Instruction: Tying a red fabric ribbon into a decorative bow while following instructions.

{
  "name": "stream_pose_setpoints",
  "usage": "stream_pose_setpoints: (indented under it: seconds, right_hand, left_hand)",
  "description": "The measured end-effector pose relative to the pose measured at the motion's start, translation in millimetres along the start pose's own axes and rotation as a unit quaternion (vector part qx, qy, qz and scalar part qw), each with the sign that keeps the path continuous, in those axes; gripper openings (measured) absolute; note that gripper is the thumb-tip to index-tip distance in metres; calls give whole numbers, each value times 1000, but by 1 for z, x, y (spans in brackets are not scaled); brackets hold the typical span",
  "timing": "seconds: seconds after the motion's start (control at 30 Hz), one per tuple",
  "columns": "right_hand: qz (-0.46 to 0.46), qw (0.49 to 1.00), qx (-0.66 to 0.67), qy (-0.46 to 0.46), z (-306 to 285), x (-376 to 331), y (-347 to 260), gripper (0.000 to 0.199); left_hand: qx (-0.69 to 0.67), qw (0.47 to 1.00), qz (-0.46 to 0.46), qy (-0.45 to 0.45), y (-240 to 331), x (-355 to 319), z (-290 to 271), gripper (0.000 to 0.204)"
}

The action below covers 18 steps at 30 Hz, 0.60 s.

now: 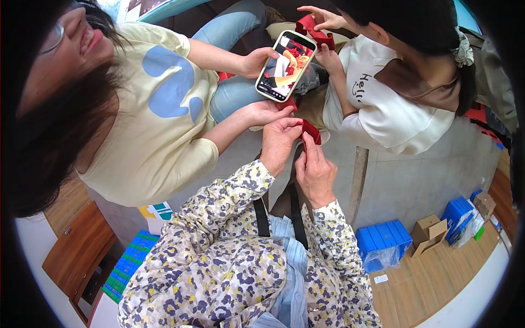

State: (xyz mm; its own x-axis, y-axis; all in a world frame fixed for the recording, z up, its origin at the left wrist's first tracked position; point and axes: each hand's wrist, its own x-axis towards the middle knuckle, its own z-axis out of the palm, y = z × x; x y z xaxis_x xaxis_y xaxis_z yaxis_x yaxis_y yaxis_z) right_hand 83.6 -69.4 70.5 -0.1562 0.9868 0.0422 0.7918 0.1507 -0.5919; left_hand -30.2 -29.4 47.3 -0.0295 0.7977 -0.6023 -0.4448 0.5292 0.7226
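Between my two hands is a folded strip of red ribbon. My left hand pinches its left end with thumb and fingers. My right hand grips the lower right part, its fingertips pressed together on the cloth. Just beyond my fingers, a person at the left holds out a phone with a lit picture on its screen. That person's other hand lies right by my left hand, with a bit of red under the phone. A second person at the right handles another red ribbon with both hands.
Blue crates and an open cardboard box stand on the floor at the right. Stacked blue and green crates are at the lower left, near a wooden cabinet. A pole stands right of my right hand.
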Motion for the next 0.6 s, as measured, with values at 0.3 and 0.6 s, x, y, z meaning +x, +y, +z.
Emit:
stream_pose_setpoints:
  seconds: [0.3,0.6]
  right_hand:
    - [-34,999,-8,22,5,-7,4,55]
    - [-29,999,-2,18,10,-16,13,56]
  left_hand:
    - [16,1000,7,0,-6,-4,-3,16]
    - [22,1000,9,-6,-17,-4,-3,17]
